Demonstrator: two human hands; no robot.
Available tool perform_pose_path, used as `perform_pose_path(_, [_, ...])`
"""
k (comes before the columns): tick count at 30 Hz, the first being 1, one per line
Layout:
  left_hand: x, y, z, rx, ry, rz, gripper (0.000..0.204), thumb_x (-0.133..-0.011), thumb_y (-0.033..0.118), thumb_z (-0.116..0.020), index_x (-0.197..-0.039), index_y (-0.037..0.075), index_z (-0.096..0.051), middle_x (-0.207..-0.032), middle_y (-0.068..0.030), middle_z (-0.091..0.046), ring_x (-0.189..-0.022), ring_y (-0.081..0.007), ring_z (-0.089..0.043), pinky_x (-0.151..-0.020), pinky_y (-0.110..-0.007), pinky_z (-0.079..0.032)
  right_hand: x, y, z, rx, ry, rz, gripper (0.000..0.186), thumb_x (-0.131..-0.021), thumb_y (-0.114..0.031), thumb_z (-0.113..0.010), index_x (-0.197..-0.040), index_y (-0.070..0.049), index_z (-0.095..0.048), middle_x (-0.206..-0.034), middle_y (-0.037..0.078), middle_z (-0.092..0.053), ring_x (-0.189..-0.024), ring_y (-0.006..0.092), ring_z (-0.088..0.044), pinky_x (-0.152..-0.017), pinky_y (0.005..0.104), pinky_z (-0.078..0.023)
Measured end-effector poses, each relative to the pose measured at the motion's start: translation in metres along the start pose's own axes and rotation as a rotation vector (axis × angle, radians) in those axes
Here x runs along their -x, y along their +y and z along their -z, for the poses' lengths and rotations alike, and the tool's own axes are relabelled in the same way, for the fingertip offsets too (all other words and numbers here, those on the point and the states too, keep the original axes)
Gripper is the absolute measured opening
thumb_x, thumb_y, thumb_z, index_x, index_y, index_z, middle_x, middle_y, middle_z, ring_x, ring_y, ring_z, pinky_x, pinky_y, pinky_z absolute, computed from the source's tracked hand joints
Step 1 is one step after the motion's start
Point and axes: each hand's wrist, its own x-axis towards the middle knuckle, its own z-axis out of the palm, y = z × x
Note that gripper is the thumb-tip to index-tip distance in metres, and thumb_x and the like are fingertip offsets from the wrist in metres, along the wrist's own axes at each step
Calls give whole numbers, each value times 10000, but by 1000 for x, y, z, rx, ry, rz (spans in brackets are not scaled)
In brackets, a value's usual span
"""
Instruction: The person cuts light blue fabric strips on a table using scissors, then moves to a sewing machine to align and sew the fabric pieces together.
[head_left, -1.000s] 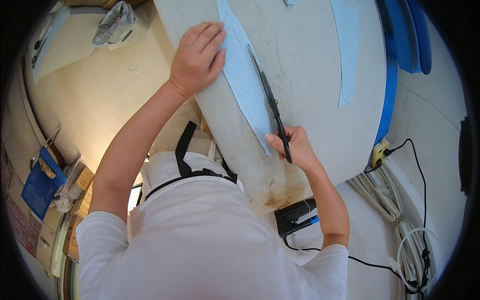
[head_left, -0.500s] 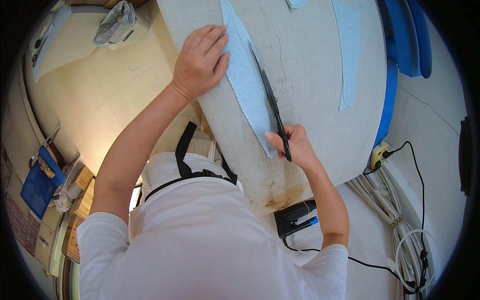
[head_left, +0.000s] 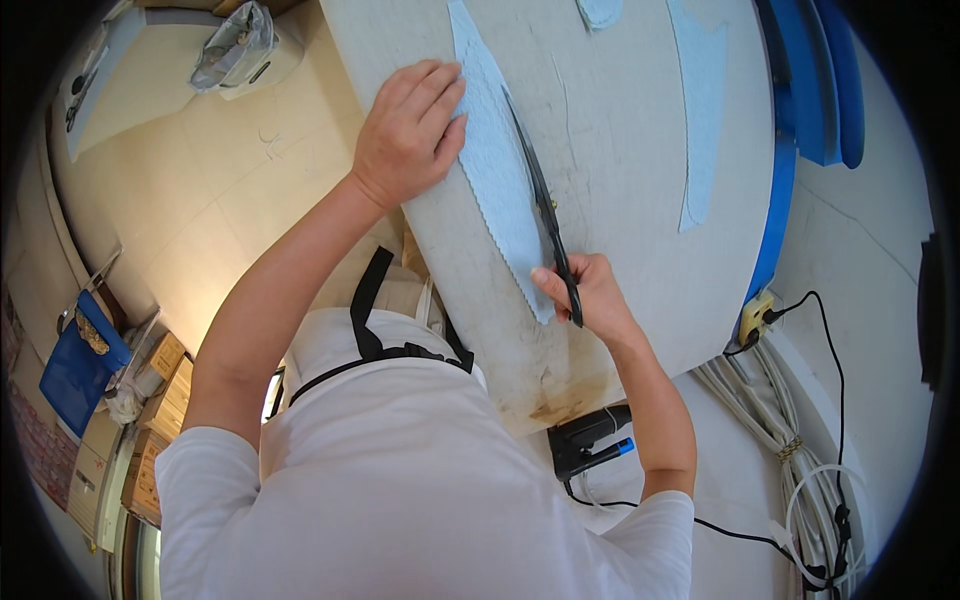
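Note:
A long, narrow piece of light blue fabric with a scalloped edge lies on the pale covered table. Resting on its left edge are the fingers of my left hand, stretched out and laid over the fabric; nothing is gripped in them. My right hand has its fingers through the handles of black scissors. Their blades lie along the right edge of the strip, tips pointing away from me and looking nearly closed. My right thumb is beside the strip's near end.
Another light blue fabric piece lies to the right, and a small one at the far edge. A black device with a cord is below the table's near corner. A power socket and bundled hoses are at the right.
The table, fabric and left hand appear slightly lower in the picture. The scissors stay along the strip's right edge with little visible movement.

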Motion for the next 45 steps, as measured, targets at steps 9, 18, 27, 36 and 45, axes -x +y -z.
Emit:
perform_pose_path(9, [-2,3,2,4,-2,13,335,-750,17,-683,-1075,-54,-647,-1192,-154,-629,-1118,-335,-574,-958,-421,-460,-6,-21,-4,15,19,3,478,-780,-404,-822,-608,-47,-553,-516,2,-508,-419,83,-487,-395,250,-377])
perform_pose_path(18, [-2,2,3,8,-9,18,341,-743,13,-681,-1074,-55,-646,-1193,-159,-628,-1113,-340,-577,-957,-420,-461,-9,-18,-5,5,-1,11,466,-798,-389,-809,-606,-48,-555,-511,-1,-507,-405,81,-475,-386,250,-366])
perform_pose_path(27, [-2,3,3,12,-7,19,339,-740,12,-680,-1071,-55,-646,-1187,-162,-628,-1115,-339,-575,-957,-420,-460,-16,-35,-9,17,24,41,482,-794,-402,-811,-602,-43,-553,-517,1,-499,-416,84,-474,-386,262,-363])
perform_pose_path(36, [-4,4,4,8,-13,18,338,-746,20,-679,-1074,-54,-648,-1192,-162,-627,-1119,-333,-575,-961,-417,-457,-18,-34,-9,10,27,50,483,-794,-390,-815,-594,-43,-546,-525,-2,-503,-416,81,-473,-384,253,-366])
perform_pose_path(45, [-2,4,4,16,-7,9,338,-750,21,-675,-1078,-55,-644,-1192,-162,-625,-1120,-334,-573,-962,-418,-458,-14,-37,-15,-48,99,96,435,-855,-381,-747,-646,-56,-547,-531,8,-511,-440,91,-485,-419,253,-368])
